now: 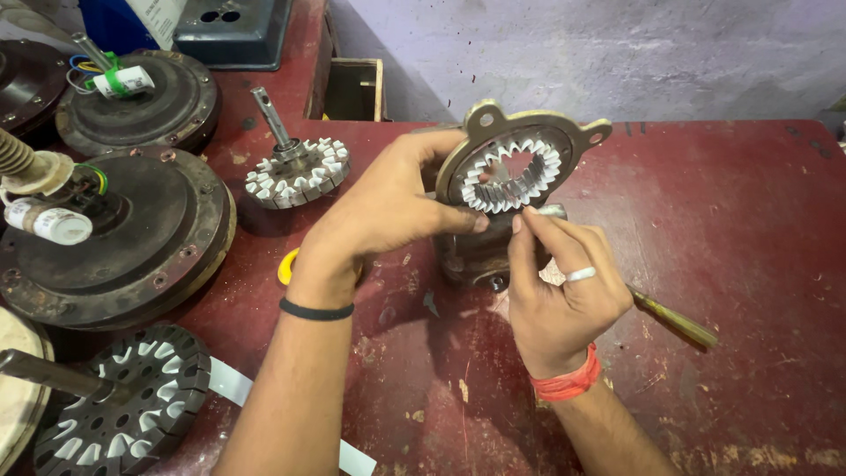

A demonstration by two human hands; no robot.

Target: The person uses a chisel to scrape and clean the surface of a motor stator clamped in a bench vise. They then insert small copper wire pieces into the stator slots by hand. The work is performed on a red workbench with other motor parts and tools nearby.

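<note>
My left hand [374,211] grasps the toothed stator ring [511,167], tilted up over the bench [740,264] so its slots face me; right hand [555,291] clenches a thin tool [674,319] at its lower rim.

A worn red table [731,264] carries several motor parts. At the far left a dark round motor housing [141,101] is seen, with a white capacitor [123,82] laid on top. Nearer, a larger round housing [115,238] is set, bearing another white cylinder [55,225]. Between them, toward the middle, a small stator on a shaft [295,167] is placed, its slots lined in white. At the near left a black slotted stator [132,401] is found. A wooden box [352,88] stands at the far edge before a pale wall [617,53].
</note>
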